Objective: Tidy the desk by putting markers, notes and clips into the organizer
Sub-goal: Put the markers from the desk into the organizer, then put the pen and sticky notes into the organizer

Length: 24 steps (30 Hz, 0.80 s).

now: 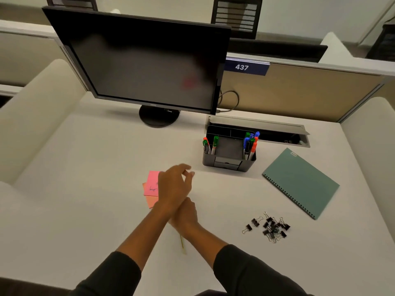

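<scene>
Head view: both hands meet low-centre over the desk point(85, 167), forearms crossing. Left hand point(174, 185) lies on top, fingers loosely curled and slightly apart, nothing visibly pinched, hovering at the right edge of the pink sticky note point(152, 183), which overlaps an orange sticky note point(152, 202) under it. Right hand point(186, 214) is tucked under the left wrist; its fingers are hidden, so cannot tell whether it grips anything, though a thin yellowish stick point(182, 242) pokes out below it on the desk. Judgement: left hand is placed to gather the notes next, since they sit just beside its fingers. Black organizer point(229, 161) stands ahead and to the right of the hands, near; markers point(250, 144) already upright in its side slots, the middle compartment looks free, likely for notes. Binder clips point(270, 227) lie in a loose pile to the right of the hands, well apart, untouched. Teal spiral notebook point(301, 182) further right. Monitor point(145, 60) ahead.
</scene>
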Tool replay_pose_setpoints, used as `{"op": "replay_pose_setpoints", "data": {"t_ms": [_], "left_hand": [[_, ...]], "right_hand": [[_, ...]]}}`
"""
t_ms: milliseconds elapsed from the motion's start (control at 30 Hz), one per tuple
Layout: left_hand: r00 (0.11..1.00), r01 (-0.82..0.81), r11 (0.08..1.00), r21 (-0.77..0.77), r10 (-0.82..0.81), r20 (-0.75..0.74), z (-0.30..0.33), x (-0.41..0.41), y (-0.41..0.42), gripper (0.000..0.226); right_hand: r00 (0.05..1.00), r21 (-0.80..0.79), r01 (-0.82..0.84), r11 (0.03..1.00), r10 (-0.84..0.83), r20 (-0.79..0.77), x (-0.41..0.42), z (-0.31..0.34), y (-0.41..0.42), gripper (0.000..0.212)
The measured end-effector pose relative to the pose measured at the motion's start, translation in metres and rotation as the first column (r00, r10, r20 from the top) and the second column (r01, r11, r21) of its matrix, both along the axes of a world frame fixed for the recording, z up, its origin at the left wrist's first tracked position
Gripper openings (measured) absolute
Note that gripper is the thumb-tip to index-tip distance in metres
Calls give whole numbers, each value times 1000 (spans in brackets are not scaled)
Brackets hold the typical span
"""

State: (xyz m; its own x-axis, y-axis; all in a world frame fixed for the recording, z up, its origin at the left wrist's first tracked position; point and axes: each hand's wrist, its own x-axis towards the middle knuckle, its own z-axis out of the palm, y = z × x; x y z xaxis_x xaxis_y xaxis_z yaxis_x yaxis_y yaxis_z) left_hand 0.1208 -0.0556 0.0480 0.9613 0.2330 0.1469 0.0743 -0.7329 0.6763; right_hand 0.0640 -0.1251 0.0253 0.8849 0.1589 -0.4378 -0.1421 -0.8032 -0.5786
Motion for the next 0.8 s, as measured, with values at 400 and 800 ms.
{"op": "replay_pose_setpoints", "data": {"t_ms": [400,800], "left_hand": [[987,-149,984,-99,143,-67,-24,-66,19,9],[968,-242,970,-13,241,-69,-43,-69,55,15]], "right_hand": [[1000,38,-5,999,4,16,71,71,-93,17],[743,397,137,908,-359,565,202,192,-146,17]]}}
